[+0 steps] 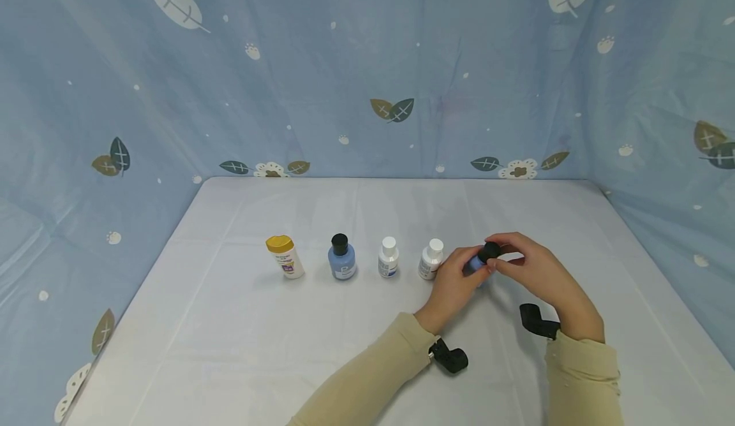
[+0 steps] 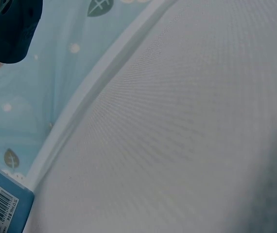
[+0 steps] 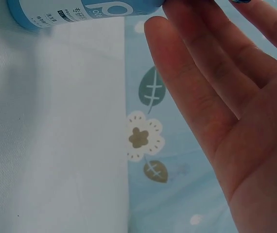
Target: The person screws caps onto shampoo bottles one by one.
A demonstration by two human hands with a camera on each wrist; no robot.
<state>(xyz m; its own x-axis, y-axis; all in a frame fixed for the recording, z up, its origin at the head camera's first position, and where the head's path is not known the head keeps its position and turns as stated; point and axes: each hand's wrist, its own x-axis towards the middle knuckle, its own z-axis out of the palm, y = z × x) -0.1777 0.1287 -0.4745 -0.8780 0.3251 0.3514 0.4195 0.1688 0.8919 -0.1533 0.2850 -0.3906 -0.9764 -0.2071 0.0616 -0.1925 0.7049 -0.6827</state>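
At the right end of a row of bottles, my left hand (image 1: 452, 284) grips a small blue bottle (image 1: 475, 264) by its body. My right hand (image 1: 534, 270) pinches the black cap (image 1: 490, 251) of that bottle between thumb and fingers. The left wrist view catches a blue corner of the bottle (image 2: 25, 201) with a barcode label. In the right wrist view the labelled side of the bottle (image 3: 75, 13) shows along the top, beside the fingers (image 3: 192, 92); the cap is mostly out of that frame. A white bottle (image 1: 430, 261) stands just left of my left hand.
Further left on the white table (image 1: 258, 349) stand another white bottle (image 1: 388, 259), a blue bottle with a black cap (image 1: 342, 260) and a white bottle with a yellow cap (image 1: 287, 259). A blue leaf-patterned curtain (image 1: 344, 62) borders the table. Each wrist carries a black mount (image 1: 450, 357).
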